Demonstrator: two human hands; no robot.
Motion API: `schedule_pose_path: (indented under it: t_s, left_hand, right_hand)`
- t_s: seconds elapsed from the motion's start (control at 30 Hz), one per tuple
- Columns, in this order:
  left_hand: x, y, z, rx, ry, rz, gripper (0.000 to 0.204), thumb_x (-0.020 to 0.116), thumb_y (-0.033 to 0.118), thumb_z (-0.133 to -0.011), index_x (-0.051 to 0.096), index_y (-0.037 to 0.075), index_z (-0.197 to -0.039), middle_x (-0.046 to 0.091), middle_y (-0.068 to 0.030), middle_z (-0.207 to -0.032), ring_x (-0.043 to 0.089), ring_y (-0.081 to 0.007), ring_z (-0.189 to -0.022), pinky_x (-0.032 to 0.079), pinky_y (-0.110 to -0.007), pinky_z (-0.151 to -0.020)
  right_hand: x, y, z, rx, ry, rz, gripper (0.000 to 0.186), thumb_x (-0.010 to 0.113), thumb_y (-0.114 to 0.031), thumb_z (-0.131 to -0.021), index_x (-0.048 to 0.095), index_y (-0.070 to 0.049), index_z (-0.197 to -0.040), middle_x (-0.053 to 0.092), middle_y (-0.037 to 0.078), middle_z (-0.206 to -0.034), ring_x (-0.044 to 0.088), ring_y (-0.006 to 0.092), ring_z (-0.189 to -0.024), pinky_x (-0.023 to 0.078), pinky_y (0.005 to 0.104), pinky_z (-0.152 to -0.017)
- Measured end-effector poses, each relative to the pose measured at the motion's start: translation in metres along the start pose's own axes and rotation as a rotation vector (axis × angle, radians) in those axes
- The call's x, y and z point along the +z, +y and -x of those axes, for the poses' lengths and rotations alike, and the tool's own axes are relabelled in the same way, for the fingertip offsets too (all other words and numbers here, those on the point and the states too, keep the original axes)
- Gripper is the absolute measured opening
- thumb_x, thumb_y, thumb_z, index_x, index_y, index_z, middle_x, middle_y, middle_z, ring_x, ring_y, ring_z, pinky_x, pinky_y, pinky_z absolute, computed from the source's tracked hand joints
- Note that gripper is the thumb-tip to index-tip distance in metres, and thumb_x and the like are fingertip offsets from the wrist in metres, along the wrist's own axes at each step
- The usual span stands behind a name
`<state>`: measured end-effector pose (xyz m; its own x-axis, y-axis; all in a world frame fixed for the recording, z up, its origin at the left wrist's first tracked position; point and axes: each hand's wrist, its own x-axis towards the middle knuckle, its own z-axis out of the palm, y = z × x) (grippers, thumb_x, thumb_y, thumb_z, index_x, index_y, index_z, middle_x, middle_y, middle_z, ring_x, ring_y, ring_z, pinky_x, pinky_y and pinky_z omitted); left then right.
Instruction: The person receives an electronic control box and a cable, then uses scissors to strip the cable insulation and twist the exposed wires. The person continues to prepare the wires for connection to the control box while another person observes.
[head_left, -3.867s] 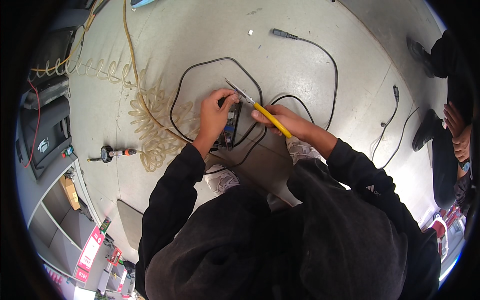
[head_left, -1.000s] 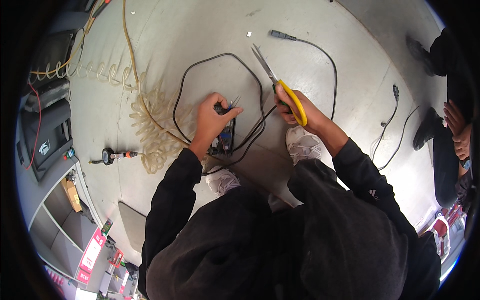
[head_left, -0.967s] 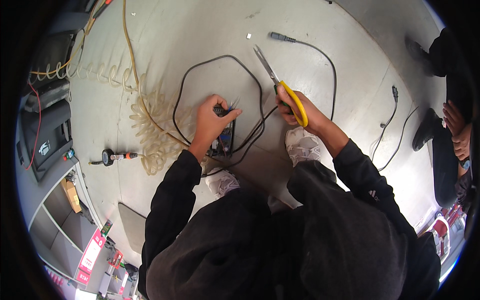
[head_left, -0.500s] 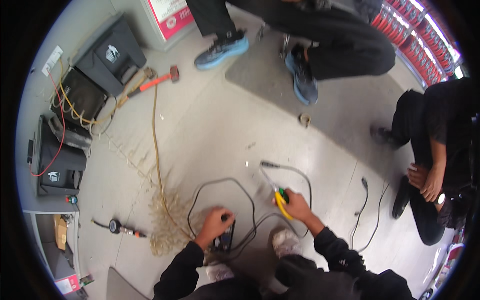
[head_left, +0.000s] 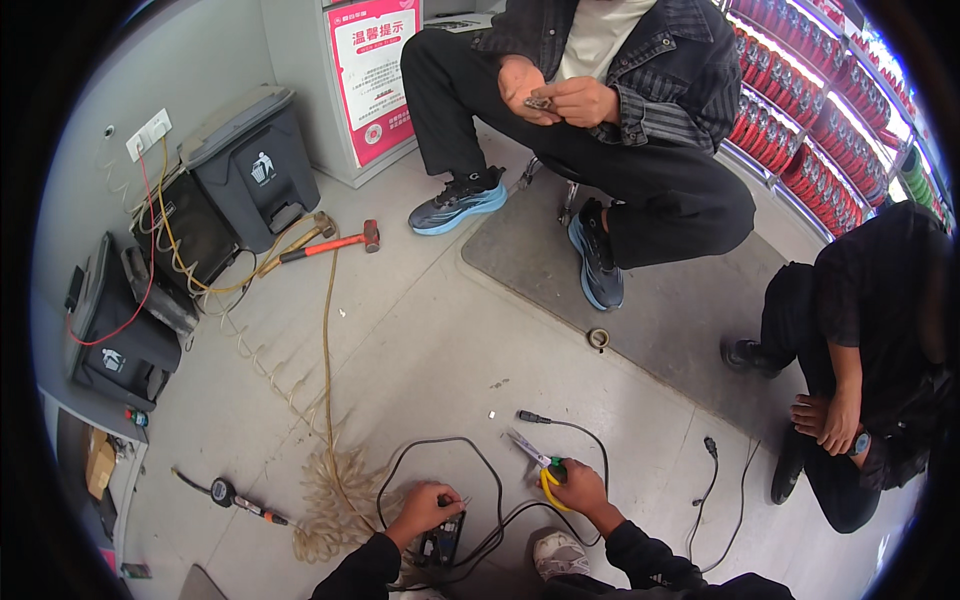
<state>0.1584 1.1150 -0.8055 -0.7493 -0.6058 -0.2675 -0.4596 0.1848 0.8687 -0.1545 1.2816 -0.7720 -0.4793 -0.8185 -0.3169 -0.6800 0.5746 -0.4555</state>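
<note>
My right hand (head_left: 582, 488) is closed round the yellow and green handles of a pair of scissors (head_left: 530, 450), whose blades point forward and left. Close to the blades, on the floor, lies the plug end of a black cable (head_left: 532, 416). My left hand (head_left: 428, 510) is closed in a pinch, with a small thin thing at its fingertips that I cannot make out. Just below those fingers sits a dark box-like item (head_left: 440, 540), partly hidden by the hand. Loops of black cable run between and around both hands.
A clear coiled hose (head_left: 335, 490), a gauge (head_left: 222, 491) and an orange-handled hammer (head_left: 330, 246) lie to the left, near grey bins (head_left: 250, 165). Another cable (head_left: 712, 480) lies right. A tape roll (head_left: 598, 340) rests by a grey mat (head_left: 640, 260). Two people sit ahead and right.
My view has tilted up, showing more of the person ahead and their hands. The scissors stay in my right hand and my left hand remains pinched by the dark box.
</note>
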Motion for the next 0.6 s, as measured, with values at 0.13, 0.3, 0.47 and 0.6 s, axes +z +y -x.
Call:
schedule_pose_path:
  t_s: [0.13, 0.3, 0.47, 0.6]
  left_hand:
    - [0.004, -0.011, 0.006, -0.081, -0.025, 0.078, 0.020, 0.085, 0.023, -0.086, 0.077, 0.005, -0.090, 0.076, -0.0073, -0.079, 0.072, -0.0172, -0.073, 0.056, -0.032, -0.070]
    - [0.005, -0.006, 0.007, -0.069, -0.045, 0.126, 0.018, 0.080, 0.016, -0.093, 0.074, 0.001, -0.100, 0.076, -0.0043, -0.083, 0.068, -0.0102, -0.075, 0.055, -0.029, -0.071]
    - [0.005, -0.009, 0.004, -0.029, -0.047, 0.053, 0.020, 0.079, 0.016, -0.094, 0.073, 0.000, -0.106, 0.076, -0.0062, -0.086, 0.069, -0.0109, -0.077, 0.055, -0.029, -0.072]
    - [0.006, -0.015, 0.009, -0.104, -0.037, 0.099, 0.023, 0.079, 0.020, -0.090, 0.077, 0.003, -0.106, 0.078, -0.0096, -0.089, 0.073, -0.0199, -0.081, 0.057, -0.034, -0.077]
  right_hand:
    - [0.007, 0.001, -0.001, -0.024, 0.024, 0.009, 0.062, 0.078, -0.060, -0.083, 0.067, -0.002, -0.105, 0.073, 0.020, -0.105, 0.072, 0.0421, -0.094, 0.059, 0.0520, -0.079]
    - [0.019, 0.013, -0.003, -0.096, 0.161, 0.085, 0.054, 0.082, -0.047, -0.079, 0.066, -0.003, -0.107, 0.069, 0.018, -0.108, 0.071, 0.0399, -0.096, 0.059, 0.0514, -0.079]
    - [0.034, 0.024, -0.006, -0.192, 0.329, 0.159, 0.048, 0.085, -0.038, -0.078, 0.066, -0.004, -0.106, 0.066, 0.017, -0.097, 0.069, 0.0381, -0.088, 0.058, 0.0495, -0.076]
    - [0.024, 0.005, -0.002, -0.191, 0.316, 0.126, 0.047, 0.084, -0.037, -0.079, 0.066, -0.003, -0.105, 0.066, 0.018, -0.102, 0.068, 0.0387, -0.093, 0.058, 0.0485, -0.080]
